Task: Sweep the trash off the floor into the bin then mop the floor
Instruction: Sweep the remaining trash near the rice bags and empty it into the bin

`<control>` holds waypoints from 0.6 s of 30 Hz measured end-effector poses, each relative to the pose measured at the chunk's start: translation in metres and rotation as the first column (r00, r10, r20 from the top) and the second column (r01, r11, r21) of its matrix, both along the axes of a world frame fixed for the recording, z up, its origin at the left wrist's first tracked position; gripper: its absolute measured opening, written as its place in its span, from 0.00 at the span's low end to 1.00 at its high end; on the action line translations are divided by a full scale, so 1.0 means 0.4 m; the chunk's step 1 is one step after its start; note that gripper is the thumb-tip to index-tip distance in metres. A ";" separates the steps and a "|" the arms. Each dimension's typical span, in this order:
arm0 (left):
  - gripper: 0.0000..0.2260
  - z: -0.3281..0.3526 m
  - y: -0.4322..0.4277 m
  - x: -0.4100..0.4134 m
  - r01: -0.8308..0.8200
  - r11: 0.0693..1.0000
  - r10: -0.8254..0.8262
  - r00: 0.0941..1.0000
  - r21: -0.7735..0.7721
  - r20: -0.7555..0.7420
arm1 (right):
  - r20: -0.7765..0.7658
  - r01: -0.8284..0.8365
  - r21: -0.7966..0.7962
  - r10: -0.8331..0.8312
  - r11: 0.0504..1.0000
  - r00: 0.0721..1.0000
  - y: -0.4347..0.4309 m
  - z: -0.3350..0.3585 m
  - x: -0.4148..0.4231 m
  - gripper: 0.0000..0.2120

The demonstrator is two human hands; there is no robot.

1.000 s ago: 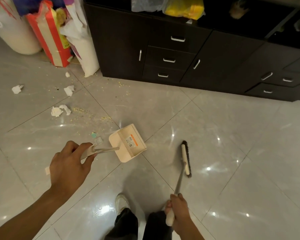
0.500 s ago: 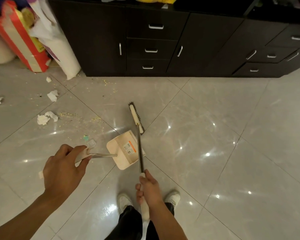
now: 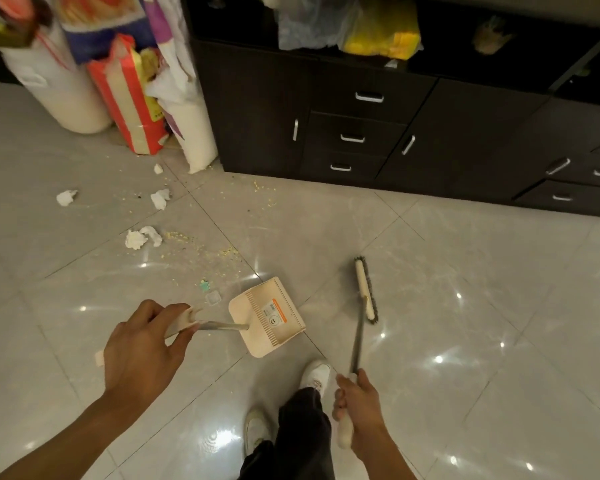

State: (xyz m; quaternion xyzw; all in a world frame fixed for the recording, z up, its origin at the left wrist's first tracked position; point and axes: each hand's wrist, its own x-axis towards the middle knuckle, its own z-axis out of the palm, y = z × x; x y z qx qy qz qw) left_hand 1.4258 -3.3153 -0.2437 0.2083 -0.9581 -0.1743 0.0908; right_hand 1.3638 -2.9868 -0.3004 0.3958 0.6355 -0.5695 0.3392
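The cream plastic dustpan (image 3: 267,317) is carried low over the glossy grey tiled floor (image 3: 465,271) by its thin metal stem. The stem's cream end is enclosed by the curled fingers of the left grip (image 3: 142,351). The long-handled broom (image 3: 364,289), cream-backed with dark bristles, is held near the pale top of its grey shaft by the right grip (image 3: 357,407), which is closed round it. Whether pan or bristles touch the tiles cannot be told.

Both tools are judged light and stiff, and are best taken high on their handles, as is done here. The crumpled white tissue wads (image 3: 137,239) are judged soft and nearly weightless, likely to be flicked away by a hard stroke. The yellowish crumbs (image 3: 187,237) are fine and scattered, so several short strokes will probably be needed. On polished tile the pan may slide unless its lip is pressed down.

The trash is spread ahead and to the left of the left grip, between the pan and the sacks (image 3: 59,95) stood beside the dark cabinet with drawers (image 3: 257,116). A small teal scrap (image 3: 205,286) lies just beside the pan's far corner. The broom head is set to the right of the pan, well apart from the tissue. No bin is in view.
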 end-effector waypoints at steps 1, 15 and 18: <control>0.13 0.001 -0.007 -0.002 -0.012 1.000 0.012 1.000 0.003 0.004 | 0.011 -0.037 -0.006 0.037 0.999 0.999 -0.014 -0.006 -0.009 0.31; 0.11 0.008 -0.154 -0.183 -0.160 0.985 0.163 0.986 -0.064 0.029 | 0.004 -0.471 -0.028 0.472 0.881 0.882 -0.277 -0.004 -0.217 0.31; 0.12 -0.003 -0.176 -0.249 -0.179 0.980 0.180 0.984 -0.084 0.002 | -0.027 -0.498 0.035 0.499 0.866 0.866 -0.291 -0.008 -0.296 0.31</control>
